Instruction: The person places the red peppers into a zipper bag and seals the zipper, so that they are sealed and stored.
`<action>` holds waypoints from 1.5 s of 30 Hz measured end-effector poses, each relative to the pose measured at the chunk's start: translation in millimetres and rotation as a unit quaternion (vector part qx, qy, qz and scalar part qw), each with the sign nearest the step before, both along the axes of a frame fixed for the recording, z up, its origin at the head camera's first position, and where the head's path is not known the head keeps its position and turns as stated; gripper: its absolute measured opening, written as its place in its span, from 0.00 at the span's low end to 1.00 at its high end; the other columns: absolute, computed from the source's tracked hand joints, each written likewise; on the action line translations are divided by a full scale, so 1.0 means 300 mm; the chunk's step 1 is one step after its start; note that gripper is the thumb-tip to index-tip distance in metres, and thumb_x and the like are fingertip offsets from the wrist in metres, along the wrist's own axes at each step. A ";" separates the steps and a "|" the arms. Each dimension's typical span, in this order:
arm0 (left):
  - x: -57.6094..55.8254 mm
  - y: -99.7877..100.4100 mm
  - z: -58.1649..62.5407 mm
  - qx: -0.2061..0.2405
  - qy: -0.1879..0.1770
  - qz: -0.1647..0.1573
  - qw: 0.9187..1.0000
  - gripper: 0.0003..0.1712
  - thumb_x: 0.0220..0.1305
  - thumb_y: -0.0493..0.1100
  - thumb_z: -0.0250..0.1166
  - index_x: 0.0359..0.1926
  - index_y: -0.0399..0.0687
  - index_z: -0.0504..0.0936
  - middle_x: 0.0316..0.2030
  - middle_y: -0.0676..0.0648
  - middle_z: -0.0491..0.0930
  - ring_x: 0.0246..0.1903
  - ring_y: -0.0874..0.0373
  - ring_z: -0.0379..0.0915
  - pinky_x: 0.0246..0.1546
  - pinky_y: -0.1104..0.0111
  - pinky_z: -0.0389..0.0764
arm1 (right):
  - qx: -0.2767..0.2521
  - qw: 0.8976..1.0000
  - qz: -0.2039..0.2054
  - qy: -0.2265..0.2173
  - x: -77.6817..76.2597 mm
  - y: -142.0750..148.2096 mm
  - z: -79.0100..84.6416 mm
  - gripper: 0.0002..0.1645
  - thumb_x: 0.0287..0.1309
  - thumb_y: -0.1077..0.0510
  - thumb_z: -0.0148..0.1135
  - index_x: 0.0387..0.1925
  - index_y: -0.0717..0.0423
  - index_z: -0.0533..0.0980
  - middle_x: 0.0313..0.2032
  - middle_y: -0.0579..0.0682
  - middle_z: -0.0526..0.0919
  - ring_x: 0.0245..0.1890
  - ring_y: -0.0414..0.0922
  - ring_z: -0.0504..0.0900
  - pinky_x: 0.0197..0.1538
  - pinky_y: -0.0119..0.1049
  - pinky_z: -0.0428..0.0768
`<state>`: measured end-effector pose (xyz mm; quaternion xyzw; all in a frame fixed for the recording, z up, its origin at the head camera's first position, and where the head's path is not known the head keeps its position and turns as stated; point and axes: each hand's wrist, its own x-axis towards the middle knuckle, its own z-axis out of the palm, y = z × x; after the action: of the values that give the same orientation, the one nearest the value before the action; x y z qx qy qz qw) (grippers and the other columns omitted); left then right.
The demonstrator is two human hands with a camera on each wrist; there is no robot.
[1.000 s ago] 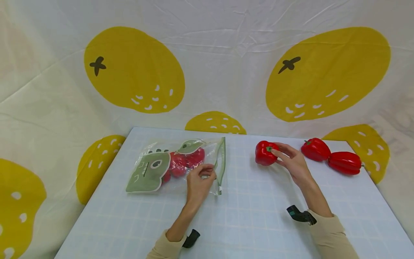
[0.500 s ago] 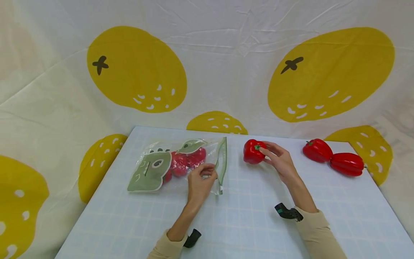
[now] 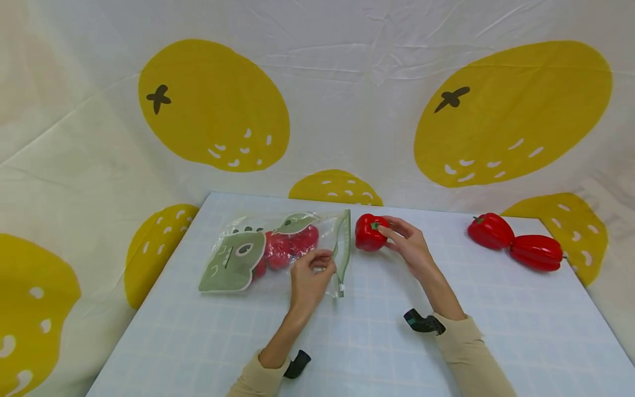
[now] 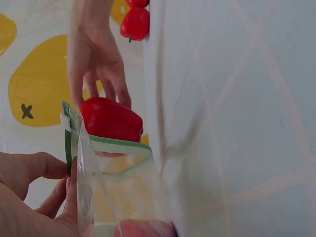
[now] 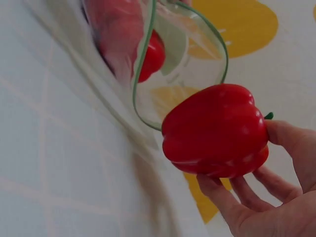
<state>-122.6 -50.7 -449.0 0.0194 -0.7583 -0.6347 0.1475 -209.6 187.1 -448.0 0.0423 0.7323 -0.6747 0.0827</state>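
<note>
A clear zip bag (image 3: 233,264) with a green dinosaur print lies on the table, its mouth facing right. Several red items show through its film; one bare red surface (image 5: 154,57) inside is seen through the mouth in the right wrist view. My left hand (image 3: 310,275) pinches the upper film by the green zip edge (image 4: 121,145), holding the mouth apart. My right hand (image 3: 409,245) grips a red bell pepper (image 3: 368,232) by its stem end, thumb near the green stem. The pepper's blunt end is right at the bag's mouth (image 5: 136,98), off the table.
Two more red bell peppers, one with its stem to the left (image 3: 490,230) and one lying stem to the right (image 3: 536,252), sit at the table's back right. A fabric backdrop (image 3: 347,110) with yellow fruit prints rises behind the table (image 3: 367,342).
My right hand has carried the bell pepper leftward, from well right of the bag to its mouth. My left hand keeps its pinch on the bag edge.
</note>
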 end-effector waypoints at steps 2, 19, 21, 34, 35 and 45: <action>0.000 0.002 0.003 -0.001 -0.003 -0.001 1.000 0.09 0.59 0.29 0.69 0.41 0.40 0.89 0.35 0.45 0.87 0.33 0.54 0.85 0.35 0.75 0.84 | -0.003 1.000 0.002 -0.001 -0.006 -0.015 -0.007 0.37 0.67 0.47 0.67 0.73 0.52 0.67 0.71 0.55 0.68 0.70 0.52 0.66 0.65 0.49 0.76; 0.003 -0.004 0.000 -0.021 0.011 -0.008 1.000 0.09 0.60 0.31 0.69 0.42 0.37 0.88 0.37 0.43 0.88 0.34 0.55 0.84 0.37 0.72 0.86 | 0.001 0.999 0.025 0.040 -0.014 -0.149 -0.041 0.34 0.66 0.47 0.68 0.69 0.53 0.72 0.67 0.54 0.74 0.65 0.53 0.74 0.58 0.38 0.81; 0.004 -0.006 0.002 -0.021 0.009 -0.010 1.000 0.09 0.61 0.31 0.69 0.43 0.38 0.88 0.38 0.43 0.88 0.34 0.55 0.84 0.38 0.72 0.86 | 0.006 0.999 0.026 0.047 -0.012 -0.165 -0.039 0.33 0.66 0.48 0.68 0.68 0.53 0.73 0.66 0.55 0.75 0.64 0.53 0.75 0.58 0.38 0.82; 0.007 -0.004 -0.005 -0.007 0.037 -0.019 0.999 0.10 0.59 0.28 0.68 0.42 0.38 0.89 0.36 0.43 0.88 0.34 0.54 0.84 0.36 0.71 0.86 | 0.026 0.996 -0.008 0.084 0.001 -0.291 -0.052 0.28 0.67 0.56 0.68 0.64 0.60 0.74 0.62 0.59 0.78 0.61 0.56 0.79 0.63 0.44 0.79; 0.006 -0.004 -0.005 -0.007 0.037 -0.018 0.999 0.10 0.60 0.29 0.68 0.42 0.38 0.89 0.36 0.43 0.88 0.34 0.54 0.84 0.36 0.72 0.86 | 0.028 0.996 -0.013 0.085 0.001 -0.299 -0.054 0.28 0.66 0.56 0.67 0.64 0.60 0.73 0.62 0.60 0.78 0.61 0.56 0.79 0.63 0.45 0.79; 0.002 0.000 -0.013 -0.002 0.036 -0.013 0.999 0.09 0.60 0.29 0.69 0.41 0.40 0.90 0.36 0.42 0.88 0.33 0.53 0.85 0.36 0.72 0.86 | 0.020 0.993 -0.018 0.115 -0.003 -0.342 -0.075 0.26 0.66 0.62 0.64 0.62 0.66 0.71 0.61 0.65 0.77 0.63 0.58 0.77 0.62 0.44 0.79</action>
<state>-122.1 -50.8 -452.8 -0.0132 -0.7538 -0.6355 0.1662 -210.6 84.6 -470.5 -0.0203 0.7496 -0.6614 -0.0154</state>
